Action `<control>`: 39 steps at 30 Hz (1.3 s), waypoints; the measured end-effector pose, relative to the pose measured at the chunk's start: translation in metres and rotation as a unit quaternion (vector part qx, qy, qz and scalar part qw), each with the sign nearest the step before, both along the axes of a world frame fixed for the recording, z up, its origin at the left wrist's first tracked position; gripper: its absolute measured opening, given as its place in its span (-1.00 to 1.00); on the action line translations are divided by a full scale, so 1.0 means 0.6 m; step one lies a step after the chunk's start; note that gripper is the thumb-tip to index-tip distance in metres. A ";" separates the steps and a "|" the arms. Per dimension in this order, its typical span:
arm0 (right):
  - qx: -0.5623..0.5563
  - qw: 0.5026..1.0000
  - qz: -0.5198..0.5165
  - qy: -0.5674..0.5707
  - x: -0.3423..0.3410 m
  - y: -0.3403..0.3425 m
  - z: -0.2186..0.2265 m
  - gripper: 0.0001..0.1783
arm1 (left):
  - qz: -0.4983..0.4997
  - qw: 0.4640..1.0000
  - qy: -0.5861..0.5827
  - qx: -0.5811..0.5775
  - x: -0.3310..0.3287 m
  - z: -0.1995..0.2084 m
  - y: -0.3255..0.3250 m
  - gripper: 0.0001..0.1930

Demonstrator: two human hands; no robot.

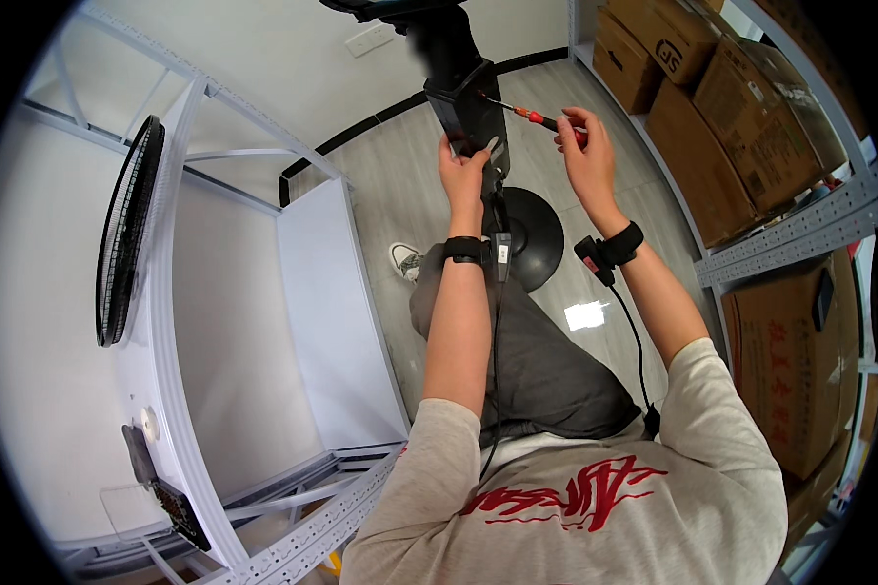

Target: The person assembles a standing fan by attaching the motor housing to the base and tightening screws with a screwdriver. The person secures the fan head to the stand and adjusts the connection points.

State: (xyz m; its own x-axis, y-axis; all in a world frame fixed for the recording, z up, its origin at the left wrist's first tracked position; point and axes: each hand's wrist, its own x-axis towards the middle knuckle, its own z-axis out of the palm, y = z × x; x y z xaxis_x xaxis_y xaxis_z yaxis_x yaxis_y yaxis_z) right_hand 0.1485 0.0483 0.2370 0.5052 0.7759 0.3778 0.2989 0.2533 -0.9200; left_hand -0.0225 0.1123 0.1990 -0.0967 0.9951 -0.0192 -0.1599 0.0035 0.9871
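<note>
A black stand-fan body (470, 109) rises in front of me, its round black base (544, 242) on the floor below. My left hand (462, 177) is closed around the lower end of the housing, thumb on its near face. In my right hand (589, 164) is a screwdriver (531, 115) with a red and black handle, pinched at the rear of the handle. Its thin shaft points left, and the tip meets the side of the housing at a small spot; a screw there is too small to make out.
On the white shelf (219, 517) to my left stands a round black fan grille (127, 239), with a white knob-like part (150, 423) and dark flat pieces nearer me. Cardboard boxes (702, 156) fill the metal rack on the right. Cables hang from both wrist straps.
</note>
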 end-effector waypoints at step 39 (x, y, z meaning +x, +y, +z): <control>-0.064 0.998 0.027 0.005 -0.027 -0.101 -0.099 -0.76 | -0.041 0.954 -0.235 -0.183 0.001 -0.068 -0.034 -0.75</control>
